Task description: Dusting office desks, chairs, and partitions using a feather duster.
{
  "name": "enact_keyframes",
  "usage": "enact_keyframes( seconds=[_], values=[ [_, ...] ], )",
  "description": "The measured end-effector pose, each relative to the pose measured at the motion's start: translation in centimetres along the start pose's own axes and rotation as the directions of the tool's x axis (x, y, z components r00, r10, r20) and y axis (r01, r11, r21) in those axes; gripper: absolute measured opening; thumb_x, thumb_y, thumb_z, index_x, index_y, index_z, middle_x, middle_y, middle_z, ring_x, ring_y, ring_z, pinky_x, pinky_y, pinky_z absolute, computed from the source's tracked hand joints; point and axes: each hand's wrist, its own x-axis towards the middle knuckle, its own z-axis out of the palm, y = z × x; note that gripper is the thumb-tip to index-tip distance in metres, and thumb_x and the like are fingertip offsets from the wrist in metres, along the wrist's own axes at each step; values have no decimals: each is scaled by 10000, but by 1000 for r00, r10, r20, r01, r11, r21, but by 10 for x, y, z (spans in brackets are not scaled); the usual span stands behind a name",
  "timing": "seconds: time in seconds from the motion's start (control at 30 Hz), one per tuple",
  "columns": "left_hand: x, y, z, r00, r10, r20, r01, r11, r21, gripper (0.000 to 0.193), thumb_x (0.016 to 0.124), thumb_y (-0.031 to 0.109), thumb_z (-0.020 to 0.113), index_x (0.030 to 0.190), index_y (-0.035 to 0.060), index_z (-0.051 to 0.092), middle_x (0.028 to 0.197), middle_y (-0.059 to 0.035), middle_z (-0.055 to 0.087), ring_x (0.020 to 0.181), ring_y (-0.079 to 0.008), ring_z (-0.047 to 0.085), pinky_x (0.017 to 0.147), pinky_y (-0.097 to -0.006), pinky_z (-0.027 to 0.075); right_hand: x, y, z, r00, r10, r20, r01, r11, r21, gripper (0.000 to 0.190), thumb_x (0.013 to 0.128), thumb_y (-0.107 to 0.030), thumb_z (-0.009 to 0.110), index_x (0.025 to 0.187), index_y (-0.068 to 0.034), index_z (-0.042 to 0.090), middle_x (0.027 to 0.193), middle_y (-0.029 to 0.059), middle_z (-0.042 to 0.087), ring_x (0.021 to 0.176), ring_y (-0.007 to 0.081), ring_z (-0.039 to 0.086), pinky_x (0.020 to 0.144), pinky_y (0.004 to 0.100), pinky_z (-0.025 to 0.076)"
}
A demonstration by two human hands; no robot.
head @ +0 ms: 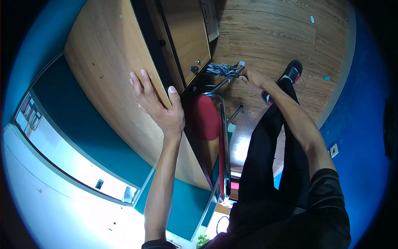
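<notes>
My left hand [160, 109] rests on the wooden desktop [115, 71] at its dark-banded edge, fingers apart on the surface and thumb lying along the rim. It holds nothing. Lower down, beside the desk, my right hand [254, 79] is closed around the handle end of a duster [221, 70] with shaggy grey-blue strands. The strands reach toward the lower corner of a wooden drawer cabinet [188, 34] under the desk; whether they touch it I cannot tell. A chair with a red seat [203, 118] and chrome tube frame [223, 130] stands tucked against the desk.
A blue wall [367, 109] with a power socket [334, 150] runs along the right. On the wood-look floor [267, 37] lie a white scrap [312, 19] and a small teal clump [326, 77]. A carton [210, 20] stands behind the cabinet. Teal partition panels [93, 115] border the desk.
</notes>
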Motion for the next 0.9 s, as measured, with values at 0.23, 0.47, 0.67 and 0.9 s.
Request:
enact_keyframes(
  seconds=[0.23,0.47,0.67,0.9],
  values=[
    [3,8,4,1000,-3,2,3,1000,11,621,914,387,482,1440,126,280,1488,-154,198,1384,-311,189,1132,-462,178,-27,7,-38,1000,17,-23,-18,1000,-26,393,927,-331,488,971,41,608,817,286,606,789,427,588,710,485,440],
    [0,2,0,1000,2,-6,-2,1000,26,628,910,419,478,1438,136,287,1490,-151,200,1385,-309,188,1132,-475,173,-39,-6,-41,998,-61,-18,63,992,109,371,919,-302,504,858,46,616,751,273,602,737,435,586,671,480,445],
    [3,7,5,1000,3,-10,-3,1000,17,626,911,435,471,1436,145,293,1491,-149,201,1384,-313,193,1130,-480,178,-20,50,-43,997,37,-73,-46,990,-132,354,917,-299,505,900,34,626,764,268,608,747,428,593,677,479,448],
    [2,2,4,1000,10,-27,-10,1000,1,623,910,424,476,1435,144,293,1487,-152,213,1379,-320,205,1130,-479,184,-52,8,-92,988,-29,152,39,997,-61,371,924,-317,498,922,36,613,810,256,620,793,403,601,707,468,448]
  ],
)
